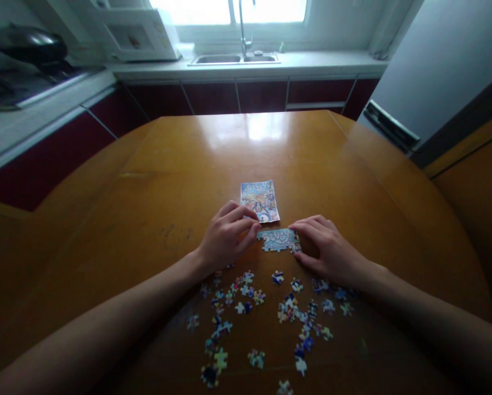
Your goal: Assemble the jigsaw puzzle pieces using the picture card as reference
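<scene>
A joined strip of jigsaw puzzle (279, 240), light blue with pale lettering, lies flat on the table between my hands. My left hand (230, 231) is closed, its thumb and fingertips pinched at the strip's upper left end; the fingers partly hide what is between them. At the other end, my right hand (330, 249) grips the strip with the thumb at its lower edge and the fingers at its upper edge. Just beyond the strip lies a small picture sheet (266, 200) with colourful figures, its lower left corner partly covered by my left fingers.
Loose jigsaw pieces (306, 329) are scattered on the near part of the wooden table (167, 164), several touching or overlapping. Past the table stand a counter with a sink (217, 59), a microwave (137, 35), a wok (35, 44) on the stove and a fridge (435, 71).
</scene>
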{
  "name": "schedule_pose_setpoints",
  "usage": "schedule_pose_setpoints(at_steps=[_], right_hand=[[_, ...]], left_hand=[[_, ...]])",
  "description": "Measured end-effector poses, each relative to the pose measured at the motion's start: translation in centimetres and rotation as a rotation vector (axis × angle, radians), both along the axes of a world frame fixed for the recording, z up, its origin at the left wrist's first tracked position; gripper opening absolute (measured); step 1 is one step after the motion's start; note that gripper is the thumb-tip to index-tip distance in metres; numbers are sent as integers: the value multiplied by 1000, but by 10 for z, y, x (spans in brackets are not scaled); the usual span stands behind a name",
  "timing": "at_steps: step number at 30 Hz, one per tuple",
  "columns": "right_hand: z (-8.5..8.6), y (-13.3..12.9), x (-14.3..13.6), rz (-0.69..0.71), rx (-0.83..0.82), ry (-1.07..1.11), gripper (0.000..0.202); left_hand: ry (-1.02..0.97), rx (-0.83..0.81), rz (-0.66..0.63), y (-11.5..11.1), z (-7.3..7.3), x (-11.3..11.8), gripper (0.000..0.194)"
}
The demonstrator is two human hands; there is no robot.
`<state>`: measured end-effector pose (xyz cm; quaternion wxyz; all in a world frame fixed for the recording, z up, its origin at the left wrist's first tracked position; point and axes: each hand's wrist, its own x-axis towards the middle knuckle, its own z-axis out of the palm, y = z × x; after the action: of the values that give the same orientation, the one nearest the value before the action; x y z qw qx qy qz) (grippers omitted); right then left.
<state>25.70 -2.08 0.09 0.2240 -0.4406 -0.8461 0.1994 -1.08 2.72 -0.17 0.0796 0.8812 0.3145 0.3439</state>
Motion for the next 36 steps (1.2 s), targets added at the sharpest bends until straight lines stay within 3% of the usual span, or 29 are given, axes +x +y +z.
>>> schedule_pose_setpoints(at_steps=[12,22,31,36], right_hand=[[1,7,12,-194,79,179,35],[11,13,26,-266,128,203,22],[28,19,48,-419,171,180,13],[28,17,51,-359,39,117,12]], left_hand=[[180,-104,44,4,-2,-2,19],[-37,12,50,3,-1,-4,19],[-143,-9,72,4,0,-4,16],[-160,-16,47,4,0,-4,15]])
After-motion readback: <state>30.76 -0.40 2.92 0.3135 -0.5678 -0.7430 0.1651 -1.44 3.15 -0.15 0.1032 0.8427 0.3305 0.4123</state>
